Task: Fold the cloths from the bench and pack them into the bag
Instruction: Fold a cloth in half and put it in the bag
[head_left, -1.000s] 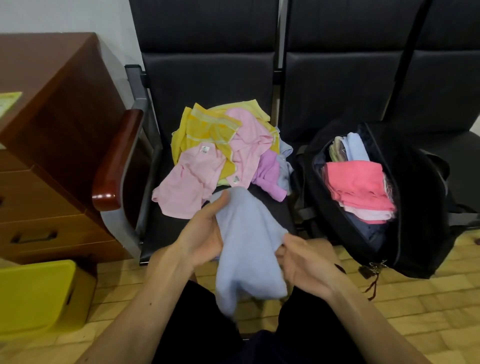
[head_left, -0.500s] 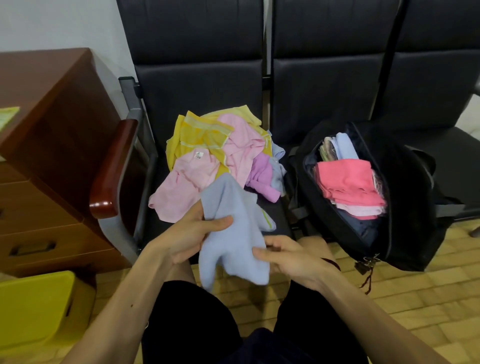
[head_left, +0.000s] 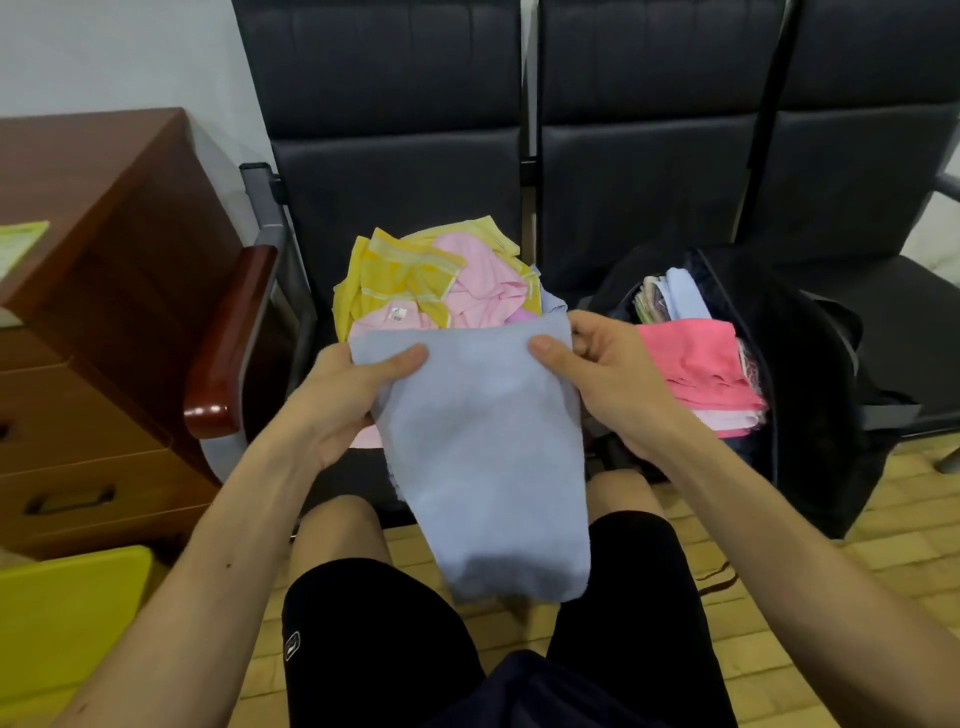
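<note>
Left hand (head_left: 348, 395) and right hand (head_left: 608, 384) pinched the top corners of the blue cloth (head_left: 488, 467), which hung at 6 o'clock from the pile (head_left: 415, 280); bag (head_left: 810, 374) at 3 o'clock. Probably light and limp, best held by its corners.

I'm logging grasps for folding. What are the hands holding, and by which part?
The light blue cloth, by its top edge: the left hand pinches the left corner, the right hand the right corner.
</note>
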